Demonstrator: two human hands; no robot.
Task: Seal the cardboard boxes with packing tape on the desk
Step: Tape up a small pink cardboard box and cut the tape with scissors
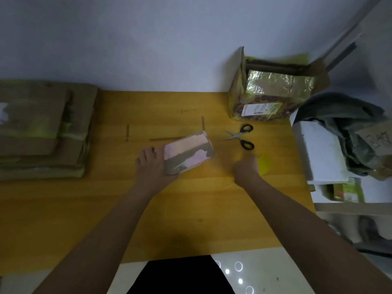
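Wooden worktop [191,198] takes up most of the view, with a stack of flat cardboard [40,132] far left and an open taped box [269,92] far right. The small box [187,154] sits mid-worktop, left hand [151,166] gripping its near end. Right hand [246,168] is blurry, apparently curled round a yellow tape roll [264,165]. I'd keep the box pinned flat and pull tape straight. Scissors [240,136] are just beyond.

Bare tabletop [191,209] open along near edge, flattened cardboard stack [40,132] blocking left, scissors [241,136] lying right of centre, open taped box [269,92] closing far-right corner, small box [186,153] mid-table.
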